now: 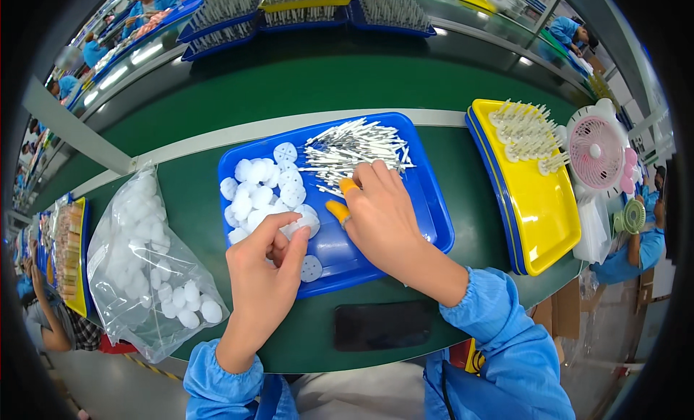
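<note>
Over the near left part of a blue tray (pixel 347 268), my left hand (pixel 264 272) pinches a translucent white disc (pixel 306 223) between thumb and fingertips. Beside it, at the tray's left, lies a heap of similar white discs (pixel 260 185), some with small holes. One loose disc (pixel 311 268) rests on the tray near that hand. My right hand (pixel 383 221), with yellow finger covers on thumb and forefinger, reaches to the near edge of a pile of thin white-and-grey sticks (pixel 358 149). Its thumb and forefinger are apart, and no held stick shows between them.
A clear bag of white discs (pixel 148 261) lies left of the tray. To the right, a yellow tray (pixel 542 228) holds discs with upright sticks, beside a pink-and-white fan (pixel 596 151). A dark phone (pixel 382 326) lies at the near edge. Loaded trays (pixel 303 15) stand across the bench.
</note>
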`<state>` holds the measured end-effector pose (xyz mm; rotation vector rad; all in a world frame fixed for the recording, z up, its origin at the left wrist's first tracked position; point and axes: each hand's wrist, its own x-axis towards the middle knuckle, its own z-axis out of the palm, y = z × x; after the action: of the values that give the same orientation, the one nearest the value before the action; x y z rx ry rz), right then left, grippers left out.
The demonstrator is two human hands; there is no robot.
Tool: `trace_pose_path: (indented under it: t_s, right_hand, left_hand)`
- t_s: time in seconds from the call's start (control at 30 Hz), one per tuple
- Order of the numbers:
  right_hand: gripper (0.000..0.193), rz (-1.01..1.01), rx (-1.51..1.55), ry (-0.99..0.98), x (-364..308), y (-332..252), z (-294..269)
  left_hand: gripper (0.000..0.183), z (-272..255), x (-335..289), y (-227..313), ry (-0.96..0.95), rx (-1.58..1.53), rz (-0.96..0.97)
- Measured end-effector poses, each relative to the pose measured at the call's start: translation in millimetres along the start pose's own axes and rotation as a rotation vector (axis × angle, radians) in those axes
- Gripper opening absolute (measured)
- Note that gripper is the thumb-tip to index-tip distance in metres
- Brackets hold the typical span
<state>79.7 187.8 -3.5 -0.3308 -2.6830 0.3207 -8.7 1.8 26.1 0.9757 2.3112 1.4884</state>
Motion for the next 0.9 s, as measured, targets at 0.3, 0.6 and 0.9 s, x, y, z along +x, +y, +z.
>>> trace_pose_path:
  t_s: [0.3,0.6,0.9]
  right_hand:
    - [0.024,-0.044,-0.010,-0.092,-17.4,15.2,-12.9]
    - [0.019,-0.043,0.151,-0.066,-4.5,-2.2,-23.2]
    - [0.010,0.023,-0.122,-0.029,37.5,-13.9,20.9]
  left_hand:
    - [0.015,-1.5,-0.5,7.0,0.005,-0.106,0.013]
    - [0.019,-4.8,1.6,-2.5,0.020,-0.142,-0.047]
    - [0.026,-5.2,6.6,-10.9,0.073,-0.169,-0.054]
